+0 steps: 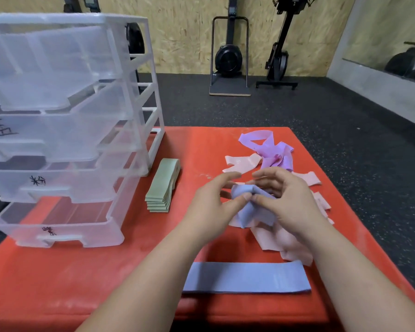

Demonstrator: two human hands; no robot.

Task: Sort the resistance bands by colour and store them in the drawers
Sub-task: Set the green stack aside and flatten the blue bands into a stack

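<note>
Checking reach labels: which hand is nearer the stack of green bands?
Left. The left hand is to the right of the green band stack, pinching the crumpled blue band; the right hand pinches it farther right.

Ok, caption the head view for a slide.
Left hand and right hand pinch a crumpled blue fabric resistance band over the red mat, near stacked green bands.

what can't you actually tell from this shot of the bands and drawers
Head view:
- drawer labels: handwriting blurred, unreadable.
- drawer unit: left side cut off by the frame edge.
- pink bands: partly under the right hand and forearm, so uncountable.
- held blue band: bunched between left hand and right hand, shape hidden.
</note>
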